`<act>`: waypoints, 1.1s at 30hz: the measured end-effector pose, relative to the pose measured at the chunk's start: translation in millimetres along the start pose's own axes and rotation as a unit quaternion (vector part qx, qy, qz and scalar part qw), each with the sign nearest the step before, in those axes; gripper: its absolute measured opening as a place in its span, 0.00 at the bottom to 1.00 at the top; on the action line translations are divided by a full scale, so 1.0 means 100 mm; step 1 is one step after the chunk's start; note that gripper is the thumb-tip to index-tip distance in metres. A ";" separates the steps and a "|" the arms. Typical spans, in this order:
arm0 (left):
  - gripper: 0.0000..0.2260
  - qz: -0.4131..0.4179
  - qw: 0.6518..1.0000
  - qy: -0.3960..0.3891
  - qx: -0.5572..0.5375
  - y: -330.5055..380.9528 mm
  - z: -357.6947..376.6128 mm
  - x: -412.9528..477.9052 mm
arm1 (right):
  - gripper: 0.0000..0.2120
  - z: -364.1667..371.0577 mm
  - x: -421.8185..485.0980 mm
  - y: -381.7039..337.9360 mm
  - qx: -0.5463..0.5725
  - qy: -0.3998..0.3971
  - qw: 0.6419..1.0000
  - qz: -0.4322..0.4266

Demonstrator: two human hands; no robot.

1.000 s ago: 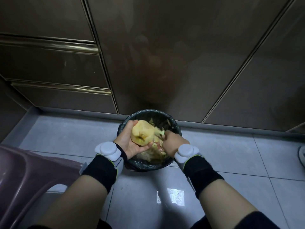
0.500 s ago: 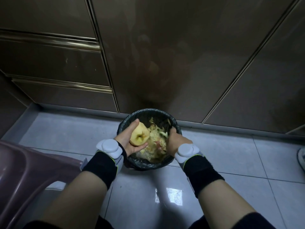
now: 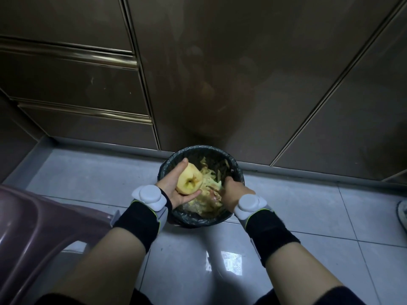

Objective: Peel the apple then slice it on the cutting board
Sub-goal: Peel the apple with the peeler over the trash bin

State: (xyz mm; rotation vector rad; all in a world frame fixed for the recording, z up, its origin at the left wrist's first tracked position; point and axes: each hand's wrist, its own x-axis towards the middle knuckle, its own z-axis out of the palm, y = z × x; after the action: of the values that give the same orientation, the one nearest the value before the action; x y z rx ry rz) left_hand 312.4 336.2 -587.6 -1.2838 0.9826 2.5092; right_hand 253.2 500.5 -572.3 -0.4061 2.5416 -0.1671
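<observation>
Here, cups the peeled apple [image 3: 189, 182] in the left hand [image 3: 174, 191], thumb and fingers curled round it, over the 9 o'clock side of the bin [image 3: 198, 223]. Holds the right hand [image 3: 234, 193] in at 3 o'clock, fingers hidden, so cannot tell its grip. Inside, peelings [image 3: 210, 179]; beneath, tiled floor [image 3: 88, 177].

The bin [image 3: 195, 223] stands at twelve o'clock before the cabinets [image 3: 220, 73], apparently with peelings [image 3: 211, 177] inside. The apple [image 3: 189, 181], in the left hand [image 3: 170, 188], hangs over its nine o'clock side.
</observation>
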 end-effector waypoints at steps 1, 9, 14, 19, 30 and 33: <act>0.25 -0.001 1.000 0.001 -0.001 0.00 0.00 0.00 | 0.16 0.00 0.00 0.00 0.003 0.007 1.000 -0.002; 0.26 -0.001 1.000 -0.003 -0.009 0.00 0.00 0.02 | 0.13 0.02 0.07 -0.06 0.069 0.051 0.996 -0.002; 0.27 -0.014 1.000 -0.008 -0.015 -0.01 0.00 0.02 | 0.13 0.06 0.08 -0.07 0.080 0.076 0.994 -0.016; 0.29 -0.042 0.999 -0.024 0.006 -0.01 0.01 0.05 | 0.13 0.05 0.06 -0.10 0.108 0.089 0.989 -0.055; 0.24 -0.033 0.998 0.002 -0.056 -0.01 0.04 0.09 | 0.06 0.00 -0.07 -0.20 0.133 0.109 0.970 -0.169; 0.25 -0.040 0.998 0.010 -0.057 0.00 0.07 0.11 | 0.06 -0.01 -0.13 -0.24 0.089 0.113 0.971 -0.193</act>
State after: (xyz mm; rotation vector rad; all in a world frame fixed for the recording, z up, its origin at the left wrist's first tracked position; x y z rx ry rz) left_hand 301.1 339.0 -593.1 -1.3538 0.7864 2.5284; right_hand 269.0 482.4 -560.3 -0.8484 2.6105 -0.6142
